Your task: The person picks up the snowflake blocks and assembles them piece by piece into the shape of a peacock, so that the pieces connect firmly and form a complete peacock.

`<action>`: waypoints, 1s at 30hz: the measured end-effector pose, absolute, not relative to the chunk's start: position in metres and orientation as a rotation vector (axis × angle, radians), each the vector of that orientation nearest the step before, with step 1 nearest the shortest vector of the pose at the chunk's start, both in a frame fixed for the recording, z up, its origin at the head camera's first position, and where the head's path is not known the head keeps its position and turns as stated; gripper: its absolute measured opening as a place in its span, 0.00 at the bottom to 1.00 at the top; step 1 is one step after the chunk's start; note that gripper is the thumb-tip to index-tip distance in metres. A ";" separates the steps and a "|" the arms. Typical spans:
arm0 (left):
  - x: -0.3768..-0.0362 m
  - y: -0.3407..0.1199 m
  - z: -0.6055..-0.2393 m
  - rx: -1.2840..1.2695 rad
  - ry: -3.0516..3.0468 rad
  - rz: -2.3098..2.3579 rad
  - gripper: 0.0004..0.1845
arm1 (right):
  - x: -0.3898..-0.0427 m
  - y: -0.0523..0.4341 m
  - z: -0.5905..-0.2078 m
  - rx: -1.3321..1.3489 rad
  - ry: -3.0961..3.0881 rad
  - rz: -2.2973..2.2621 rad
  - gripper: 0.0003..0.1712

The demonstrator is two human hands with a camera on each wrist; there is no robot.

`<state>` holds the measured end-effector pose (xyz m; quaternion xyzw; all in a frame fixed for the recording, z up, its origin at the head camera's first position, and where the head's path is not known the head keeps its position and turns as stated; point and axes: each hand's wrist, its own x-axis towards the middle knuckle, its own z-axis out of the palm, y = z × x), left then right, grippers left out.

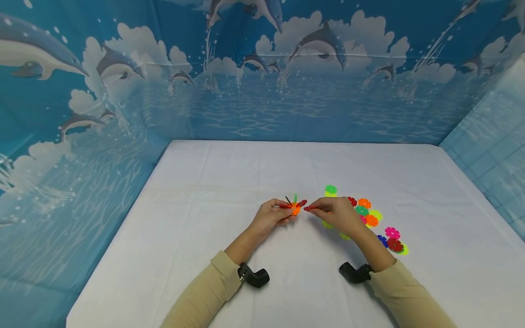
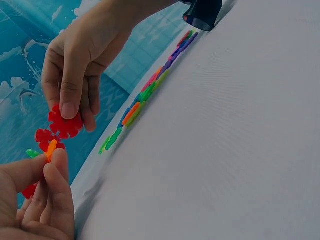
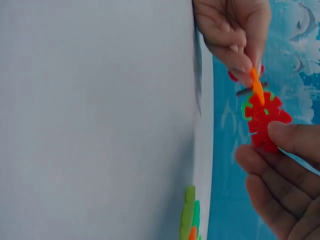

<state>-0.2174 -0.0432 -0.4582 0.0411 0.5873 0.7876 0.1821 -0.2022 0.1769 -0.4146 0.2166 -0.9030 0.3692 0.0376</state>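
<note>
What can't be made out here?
Loose discs, head view: some covered by the right grip; count unclear.
Orange disc, left wrist view: lower part hidden by the left grip.
Dark piece, right wrist view: edge-on, partly behind the orange disc; face hidden.
Loose discs, right wrist view: cut off by the bottom edge.

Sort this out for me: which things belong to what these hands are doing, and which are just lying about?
Part of the job:
cluster of orange, red, green and dark flower-shaped discs, held by the left hand
red flower-shaped disc, pinched by the right hand

Lying about or background:
loose flower-shaped discs on the white tablecloth, perhaps spare pieces
dolphin-print curtain
</note>
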 end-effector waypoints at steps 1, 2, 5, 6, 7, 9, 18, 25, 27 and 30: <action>-0.217 -0.043 -0.458 0.119 1.657 2.224 0.07 | -0.203 0.174 -0.415 0.681 -2.760 1.126 0.05; -0.218 -0.043 -0.459 0.121 1.655 2.224 0.07 | -0.203 0.172 -0.416 0.694 -2.753 1.121 0.05; -0.217 -0.044 -0.459 0.123 1.654 2.225 0.07 | -0.204 0.167 -0.416 0.699 -2.761 1.108 0.04; -0.218 -0.044 -0.459 0.121 1.654 2.226 0.07 | -0.204 0.166 -0.416 0.699 -2.769 1.107 0.04; -0.218 -0.044 -0.459 0.119 1.655 2.227 0.07 | -0.204 0.165 -0.416 0.692 -2.780 1.100 0.04; -0.218 -0.044 -0.459 0.115 1.655 2.227 0.07 | -0.203 0.163 -0.416 0.693 -2.790 1.081 0.03; -0.220 -0.046 -0.461 0.126 1.616 2.239 0.06 | -0.202 0.154 -0.417 0.827 -2.697 0.934 0.03; -0.221 -0.049 -0.460 0.144 1.560 2.259 0.06 | -0.202 0.148 -0.416 0.897 -2.671 0.878 0.03; -0.221 -0.049 -0.460 0.149 1.545 2.268 0.07 | -0.202 0.147 -0.416 0.898 -2.676 0.872 0.03; -0.220 -0.049 -0.461 0.149 1.536 2.285 0.08 | -0.203 0.145 -0.418 0.888 -2.670 0.886 0.04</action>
